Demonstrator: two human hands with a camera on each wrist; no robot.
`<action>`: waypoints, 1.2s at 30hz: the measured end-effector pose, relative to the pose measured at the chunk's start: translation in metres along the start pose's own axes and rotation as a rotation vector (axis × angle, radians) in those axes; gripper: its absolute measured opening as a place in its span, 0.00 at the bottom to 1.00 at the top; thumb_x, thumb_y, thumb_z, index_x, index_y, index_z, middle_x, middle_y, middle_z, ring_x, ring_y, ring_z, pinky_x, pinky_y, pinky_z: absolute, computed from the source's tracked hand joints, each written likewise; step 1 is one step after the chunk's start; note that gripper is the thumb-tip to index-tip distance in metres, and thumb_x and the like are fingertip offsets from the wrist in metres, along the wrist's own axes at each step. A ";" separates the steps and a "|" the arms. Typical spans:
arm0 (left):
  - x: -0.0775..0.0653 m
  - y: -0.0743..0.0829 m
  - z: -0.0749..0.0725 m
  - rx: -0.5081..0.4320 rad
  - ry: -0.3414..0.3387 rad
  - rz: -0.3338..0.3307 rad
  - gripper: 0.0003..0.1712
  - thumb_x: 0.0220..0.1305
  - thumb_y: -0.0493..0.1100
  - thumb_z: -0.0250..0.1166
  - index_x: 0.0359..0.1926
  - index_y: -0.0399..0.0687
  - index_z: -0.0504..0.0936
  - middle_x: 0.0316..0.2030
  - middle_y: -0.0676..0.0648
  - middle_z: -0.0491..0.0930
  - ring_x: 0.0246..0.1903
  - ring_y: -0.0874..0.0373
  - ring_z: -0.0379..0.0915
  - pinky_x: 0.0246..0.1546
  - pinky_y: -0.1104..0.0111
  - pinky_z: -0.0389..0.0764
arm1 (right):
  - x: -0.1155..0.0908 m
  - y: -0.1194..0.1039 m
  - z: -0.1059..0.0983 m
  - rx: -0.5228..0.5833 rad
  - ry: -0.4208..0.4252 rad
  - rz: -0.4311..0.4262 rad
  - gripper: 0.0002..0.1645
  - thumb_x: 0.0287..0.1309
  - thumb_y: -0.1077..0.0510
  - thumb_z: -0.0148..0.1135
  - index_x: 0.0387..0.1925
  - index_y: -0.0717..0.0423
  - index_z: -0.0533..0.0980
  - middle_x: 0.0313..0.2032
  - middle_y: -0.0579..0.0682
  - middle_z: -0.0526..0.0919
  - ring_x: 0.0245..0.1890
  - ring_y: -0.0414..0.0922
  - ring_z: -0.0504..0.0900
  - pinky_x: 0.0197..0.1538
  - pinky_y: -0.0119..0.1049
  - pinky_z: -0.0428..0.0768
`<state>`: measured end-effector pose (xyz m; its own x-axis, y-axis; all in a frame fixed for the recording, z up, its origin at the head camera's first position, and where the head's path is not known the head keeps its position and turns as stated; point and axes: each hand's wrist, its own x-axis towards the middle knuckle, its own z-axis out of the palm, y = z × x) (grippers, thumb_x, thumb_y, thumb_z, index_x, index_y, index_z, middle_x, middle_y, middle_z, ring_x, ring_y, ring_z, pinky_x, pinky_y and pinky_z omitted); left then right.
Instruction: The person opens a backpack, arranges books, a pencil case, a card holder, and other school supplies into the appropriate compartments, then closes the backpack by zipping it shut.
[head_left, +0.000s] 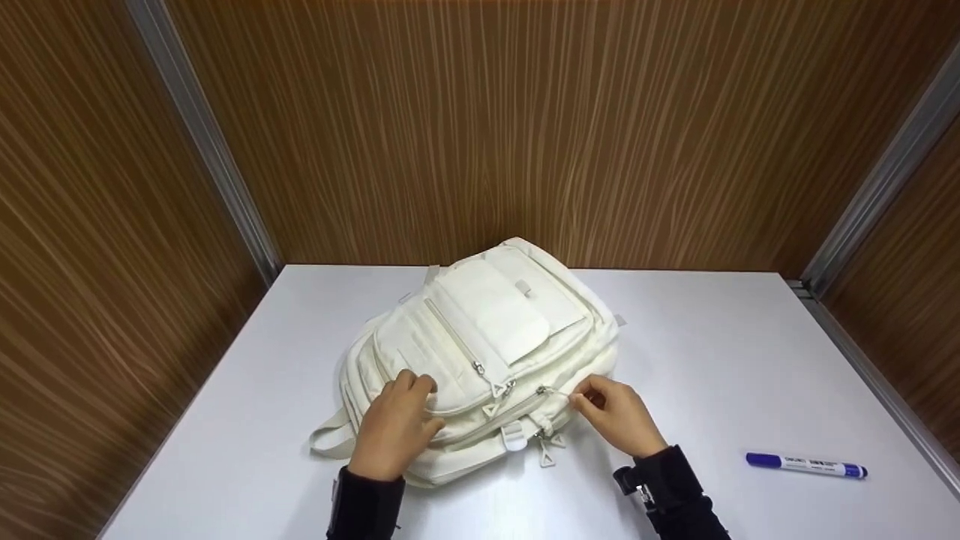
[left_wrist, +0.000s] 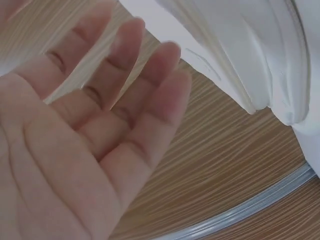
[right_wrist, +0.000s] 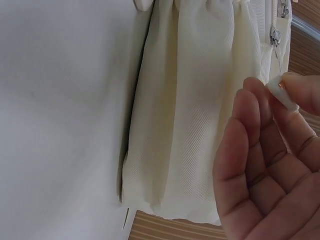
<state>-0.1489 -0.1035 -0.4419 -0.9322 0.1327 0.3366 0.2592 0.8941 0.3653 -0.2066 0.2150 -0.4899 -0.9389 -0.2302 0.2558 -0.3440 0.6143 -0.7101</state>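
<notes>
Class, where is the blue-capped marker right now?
In the head view, the blue-capped marker lies at lower right on the white tabletop, to the right of the right hand.

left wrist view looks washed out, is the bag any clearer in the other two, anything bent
Left wrist: the backpack is pale, its weave barely visible, and the metal strip curves, probably lens distortion; right wrist: the backpack's ribbed weave shows clearly; head: the backpack's outline is clear, but print on the marker is mostly too small to read.
</notes>
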 end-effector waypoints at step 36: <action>0.005 0.008 0.028 0.189 0.100 0.110 0.15 0.44 0.44 0.76 0.18 0.50 0.75 0.21 0.54 0.73 0.19 0.57 0.72 0.19 0.66 0.73 | -0.006 -0.021 0.037 -0.264 0.115 -0.264 0.15 0.55 0.52 0.70 0.42 0.54 0.81 0.55 0.54 0.81 0.57 0.55 0.77 0.62 0.52 0.73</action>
<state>-0.1591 -0.0832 -0.4617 -0.8690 0.1989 0.4530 0.2971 0.9420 0.1563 -0.1937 0.1755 -0.5004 -0.8072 -0.3292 0.4900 -0.5496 0.7220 -0.4203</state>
